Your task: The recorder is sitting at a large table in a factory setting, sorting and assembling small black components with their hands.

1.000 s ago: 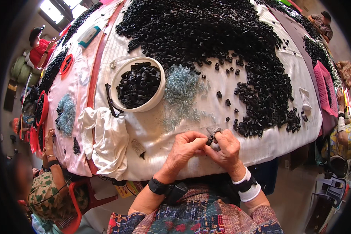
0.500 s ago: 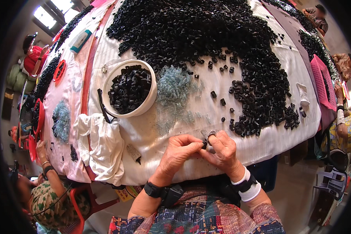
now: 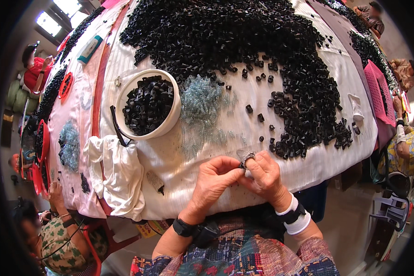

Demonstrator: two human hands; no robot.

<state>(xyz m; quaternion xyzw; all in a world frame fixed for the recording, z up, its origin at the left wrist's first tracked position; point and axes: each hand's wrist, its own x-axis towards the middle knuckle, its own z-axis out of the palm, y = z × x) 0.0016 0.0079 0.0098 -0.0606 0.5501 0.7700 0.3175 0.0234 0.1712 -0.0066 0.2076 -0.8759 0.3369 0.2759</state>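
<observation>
Close together over the near edge of the cloth-covered table, my two hands meet fingertip to fingertip. My left hand (image 3: pixel 216 178) is closed in a pinch; whatever sits between its thumb and finger is hidden. In my right hand (image 3: pixel 266 177), bent fingers grip a small black plastic part (image 3: pixel 242 165), mostly covered by the fingertips. A grey wrapping (image 3: pixel 247 156) covers one right finger. Just beyond my hands lies a pile of small clear bluish springs (image 3: pixel 200 103). Past it spreads a large heap of black plastic parts (image 3: pixel 225 32).
A white tub (image 3: pixel 177 108) of black parts stands left of the springs, a black strap (image 3: pixel 117 124) beside it. Nearer lie a crumpled white cloth (image 3: pixel 117 179) and a grey finger cover (image 3: pixel 155 181). A pink basket (image 3: pixel 377 94) is at right. Co-workers sit around the table.
The whole view has shifted slightly. My left thumb and fingertips have pressed in closer over the black part, so less of it shows. At the left, a co-worker's arm has moved a little.
</observation>
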